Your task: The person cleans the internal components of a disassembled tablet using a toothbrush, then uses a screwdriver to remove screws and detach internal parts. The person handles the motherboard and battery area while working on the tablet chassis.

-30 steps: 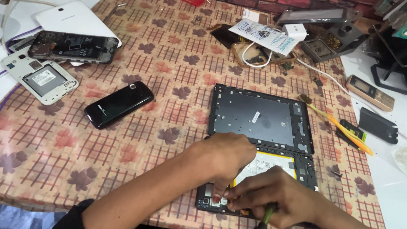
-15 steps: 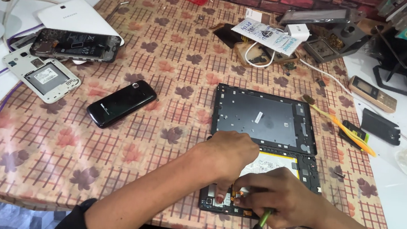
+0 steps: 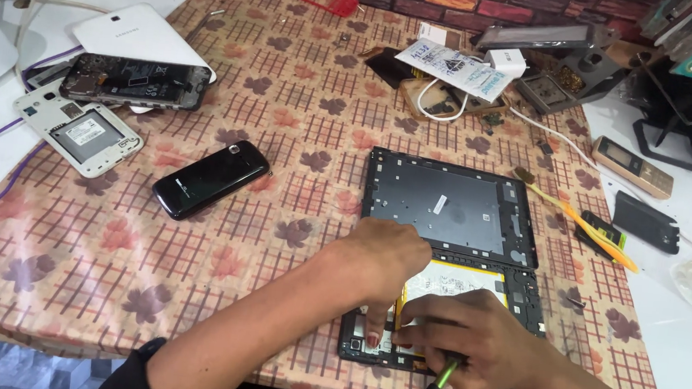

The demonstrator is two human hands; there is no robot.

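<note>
Opened tablet [image 3: 452, 230]: lies flat, back side up with its cover off, near the front edge of the counter [image 3: 288, 96], long axis running away from the person, far end toward the brick wall. Dark frame above, pale yellow battery [image 3: 456, 280] below.

Left hand [image 3: 386, 262]: palm down on the tablet's lower half, one finger pressed straight down at the near edge, apparently to steady the unit.

Right hand [image 3: 467, 337]: fingers pinched round a small screwdriver [image 3: 437, 385]; green shaft and black cap point back toward the person, tip hidden under the fingers near the tablet's lower edge.

Nearby: black phone [image 3: 210, 178] lying aslant to the left; stripped white phone shell [image 3: 81, 137] and opened phone [image 3: 133, 81] further left; orange-handled brush [image 3: 580, 219] beside the tablet's right edge.
</note>
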